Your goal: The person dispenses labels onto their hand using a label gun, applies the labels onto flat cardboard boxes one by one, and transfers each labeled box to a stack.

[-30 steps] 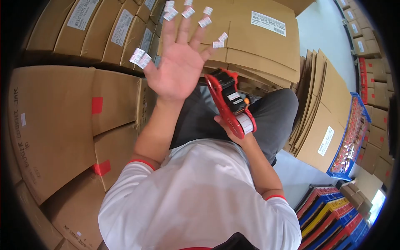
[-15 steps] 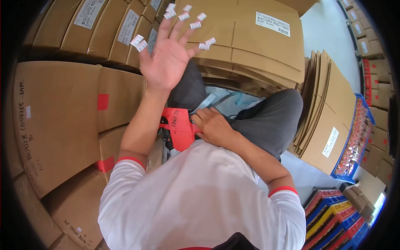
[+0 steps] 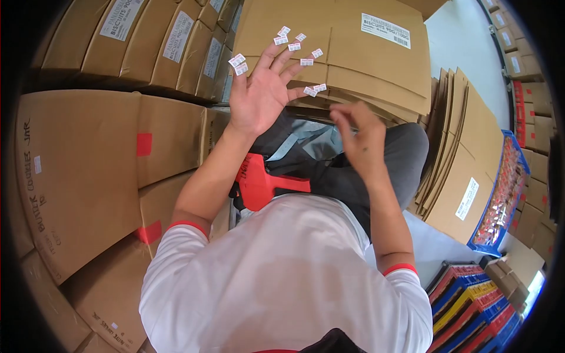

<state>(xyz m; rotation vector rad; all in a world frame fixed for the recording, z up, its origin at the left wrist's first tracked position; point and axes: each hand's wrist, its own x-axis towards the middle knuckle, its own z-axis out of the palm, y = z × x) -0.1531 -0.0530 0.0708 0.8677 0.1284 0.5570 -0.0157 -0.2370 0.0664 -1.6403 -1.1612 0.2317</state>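
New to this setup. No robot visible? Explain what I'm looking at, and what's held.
Right, no robot: just a person's bare hands, seen by a head-worn camera looking down. The left hand is spread, palm toward the camera, with small printed stickers on its fingertips. The right hand is raised, fingers bent; blur hides whether it holds anything. A red handheld tool rests at the lap, ungripped. Cardboard boxes and flattened cardboard surround the person.

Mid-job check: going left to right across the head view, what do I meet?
Large handwritten carton, left hand with labels on its fingertips, right hand, leaning cardboard sheets, blue tray.
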